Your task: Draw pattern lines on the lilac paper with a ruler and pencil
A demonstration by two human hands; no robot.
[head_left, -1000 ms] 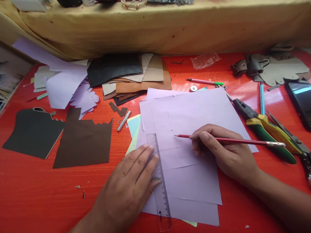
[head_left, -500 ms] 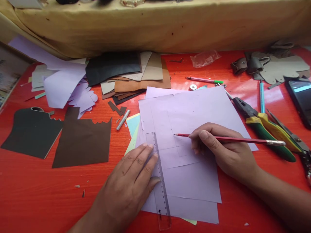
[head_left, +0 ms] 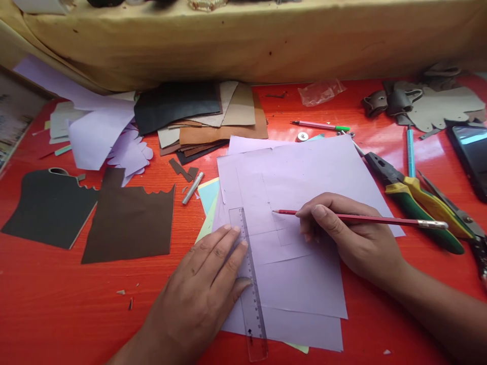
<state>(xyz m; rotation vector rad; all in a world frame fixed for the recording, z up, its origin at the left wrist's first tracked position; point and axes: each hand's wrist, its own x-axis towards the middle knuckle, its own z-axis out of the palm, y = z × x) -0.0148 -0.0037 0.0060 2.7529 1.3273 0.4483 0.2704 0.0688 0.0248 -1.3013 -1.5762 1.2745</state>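
Observation:
My left hand (head_left: pixel 207 276) lies flat with fingers stretched over a clear plastic ruler (head_left: pixel 254 309), pressing it onto lilac paper (head_left: pixel 304 284). Pinched in my right hand (head_left: pixel 346 233) is a red pencil (head_left: pixel 380 219) with a metal-capped end. Its tip is at the paper, close to a thin drawn line right of the ruler; whether it touches I cannot tell. Several faint straight pencil lines mark the top sheet. More lilac, blue and green sheets stick out from under it.
Dark leather pieces (head_left: pixel 133 223) lie at left, near lilac paper scraps (head_left: pixel 102 132). A stack of leather (head_left: pixel 216 114) sits behind the sheets. Pliers (head_left: pixel 409 195), scissors (head_left: pixel 466 218), a blue pen (head_left: pixel 410 152) and a phone (head_left: pixel 472 157) are at right. A cloth-covered ledge (head_left: pixel 243 45) bounds the back.

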